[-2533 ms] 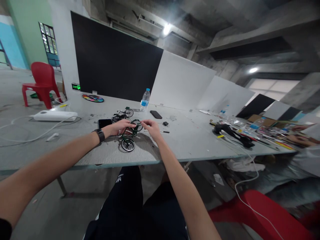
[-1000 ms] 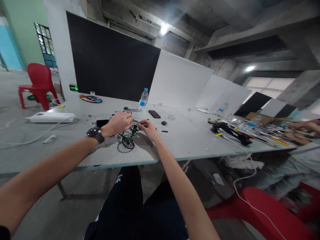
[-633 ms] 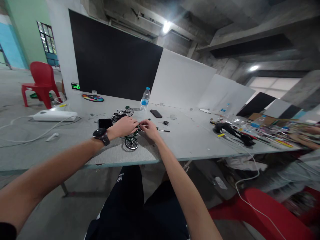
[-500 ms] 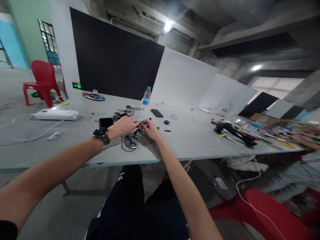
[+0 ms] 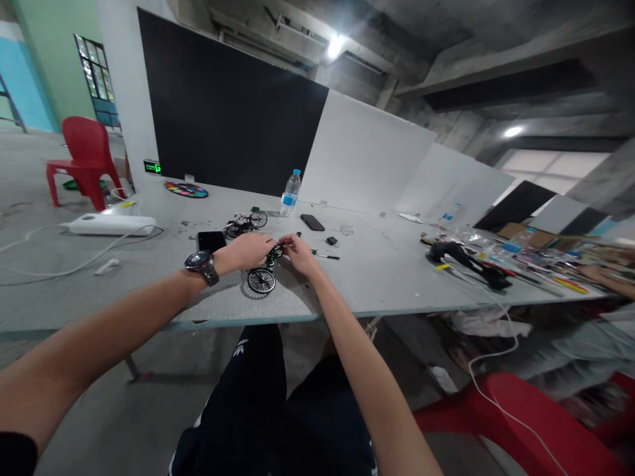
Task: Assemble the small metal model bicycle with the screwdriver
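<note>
A small green model bicycle (image 5: 261, 280) is between my hands on the grey table, its spoked wheel toward me. My left hand (image 5: 252, 250), with a watch on the wrist, closes on the bicycle's frame from the left. From the right, the fingers of my right hand (image 5: 297, 254) pinch at its far end; my fingers partly hide that part. Just behind my left hand stands a second model bicycle (image 5: 245, 223), dark in colour. A thin screwdriver (image 5: 327, 256) lies to the right of my right hand.
Two dark phones, one by my watch (image 5: 211, 241) and one further back (image 5: 312, 222), lie on the table. A water bottle (image 5: 290, 193) stands behind. At left are a white power strip (image 5: 112, 225) and cable; at right, a black strap-like object (image 5: 466, 264) and a co-worker's arm (image 5: 608, 281).
Both hands stay at the green model bicycle with only slight finger shifts. A little more of its frame shows between them. The whole view has shifted slightly.
</note>
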A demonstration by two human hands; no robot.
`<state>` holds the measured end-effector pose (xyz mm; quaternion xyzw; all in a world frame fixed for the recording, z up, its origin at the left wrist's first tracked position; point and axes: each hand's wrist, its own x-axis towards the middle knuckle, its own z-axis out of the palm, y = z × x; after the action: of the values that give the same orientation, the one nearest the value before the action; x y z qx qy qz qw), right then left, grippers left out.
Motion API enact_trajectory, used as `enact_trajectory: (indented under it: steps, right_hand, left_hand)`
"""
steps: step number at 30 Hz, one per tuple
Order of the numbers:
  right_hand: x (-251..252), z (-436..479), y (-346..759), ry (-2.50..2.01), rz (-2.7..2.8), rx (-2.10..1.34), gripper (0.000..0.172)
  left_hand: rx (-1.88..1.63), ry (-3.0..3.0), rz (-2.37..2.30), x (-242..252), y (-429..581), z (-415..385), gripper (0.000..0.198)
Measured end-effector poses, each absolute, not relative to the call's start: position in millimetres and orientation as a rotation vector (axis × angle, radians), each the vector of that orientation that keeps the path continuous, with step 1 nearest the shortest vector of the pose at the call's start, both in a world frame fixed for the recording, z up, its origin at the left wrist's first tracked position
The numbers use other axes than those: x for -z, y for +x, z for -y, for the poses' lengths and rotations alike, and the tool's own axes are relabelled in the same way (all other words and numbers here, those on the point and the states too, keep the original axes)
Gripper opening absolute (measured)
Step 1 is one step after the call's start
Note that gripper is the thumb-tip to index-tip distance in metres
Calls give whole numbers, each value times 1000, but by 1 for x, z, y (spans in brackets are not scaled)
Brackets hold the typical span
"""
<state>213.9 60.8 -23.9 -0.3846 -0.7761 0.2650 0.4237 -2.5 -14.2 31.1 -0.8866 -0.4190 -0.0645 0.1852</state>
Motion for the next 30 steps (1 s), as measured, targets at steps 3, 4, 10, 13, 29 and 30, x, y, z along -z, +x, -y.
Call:
enact_trajectory:
  steps: [3,4,10,13,29,30]
  right_hand:
    - [24,-61,215,-934,1953,-659,27]
    - [24,-61,216,-926,1953,-664,27]
    - [24,-60,214,-909,1911,-740,36]
    - [23,-59,213,-921,1893,-747,38]
    - [18,-53,213,-914,1901,-614,36]
    - [18,-53,214,-911,1904,-602,36]
  left_hand:
    - [201,-2523,1210,-29,-2,13,36]
    - [214,-2531,1215,-27,-3,12,37]
    - [306,-2528,1197,-19,-5,9,46]
    - [329,-2549,1199,-18,-4,9,48]
    - [432,-2625,1250,-24,-4,13,73]
    - [429,-2622,1245,-24,-4,13,73]
